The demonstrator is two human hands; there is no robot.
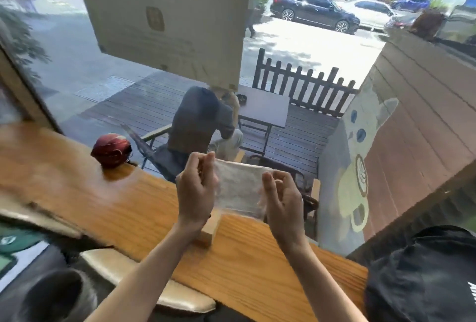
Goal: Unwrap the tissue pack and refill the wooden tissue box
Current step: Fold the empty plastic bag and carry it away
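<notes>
At the far left of the wooden counter (77, 182) a red helmet (111, 149) sits by the window, well apart from the work. Moving right, the left hand (197, 188) is raised above the counter, fingers curled and pinching the left end of the tissue pack (238, 188); the right hand (282, 199) pinches the other end the same way. Held taut between them in mid-air, the pack seems placed so the wrapper can be pulled open, which looks not yet done. Just below the left wrist stands the wooden tissue box (210, 229), close enough for a short drop. The counter's near edge runs diagonally under the forearms; bare wood lies to the right of the box, before a black bag (425, 278)
</notes>
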